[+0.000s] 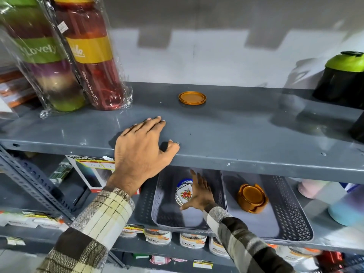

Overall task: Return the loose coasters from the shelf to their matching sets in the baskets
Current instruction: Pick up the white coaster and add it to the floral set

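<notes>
A loose orange round coaster (192,98) lies on the upper grey shelf (246,134), toward the back. My left hand (143,148) rests flat on that shelf's front edge, fingers spread, holding nothing. On the shelf below stand two grey perforated baskets. The left basket (167,219) holds a white floral coaster set (184,193); my right hand (201,194) is inside it, fingers spread, beside and partly over the set. I cannot tell if it grips anything. The right basket (291,213) holds a stack of orange coasters in a holder (252,198).
Wrapped stacks of colourful containers (65,56) stand at the upper shelf's left. A black bottle with a green lid (342,77) stands at its right. A boxed item (88,172) sits left of the baskets, pastel bottles (346,205) to their right, jars on the shelf below.
</notes>
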Motion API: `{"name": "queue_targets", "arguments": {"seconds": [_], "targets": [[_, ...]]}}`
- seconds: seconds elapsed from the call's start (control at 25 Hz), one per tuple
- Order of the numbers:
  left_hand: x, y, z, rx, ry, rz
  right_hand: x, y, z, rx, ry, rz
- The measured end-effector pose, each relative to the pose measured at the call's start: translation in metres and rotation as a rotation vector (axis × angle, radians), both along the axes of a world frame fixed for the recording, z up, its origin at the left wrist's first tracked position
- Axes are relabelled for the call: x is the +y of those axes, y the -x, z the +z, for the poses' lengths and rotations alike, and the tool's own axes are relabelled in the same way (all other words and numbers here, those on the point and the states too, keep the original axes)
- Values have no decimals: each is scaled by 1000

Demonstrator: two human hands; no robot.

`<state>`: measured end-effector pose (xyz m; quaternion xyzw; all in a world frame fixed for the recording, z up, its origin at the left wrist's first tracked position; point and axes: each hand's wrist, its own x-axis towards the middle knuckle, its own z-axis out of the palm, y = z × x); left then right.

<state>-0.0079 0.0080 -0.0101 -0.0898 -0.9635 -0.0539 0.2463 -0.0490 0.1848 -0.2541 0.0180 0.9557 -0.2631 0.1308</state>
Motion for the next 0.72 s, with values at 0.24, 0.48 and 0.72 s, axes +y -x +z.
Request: {"name": "queue_targets", "arguments": {"seconds": [0.24,0.48,0.72], "targets": [[-1,1,-1,-6,3,0,5,5,2,42,-52,56],[-1,2,-2,-9,5,4,8,6,-1,58,-46,41],[-3,2,-3,-16,13,4,0,-22,46,26,-7,158]]}}
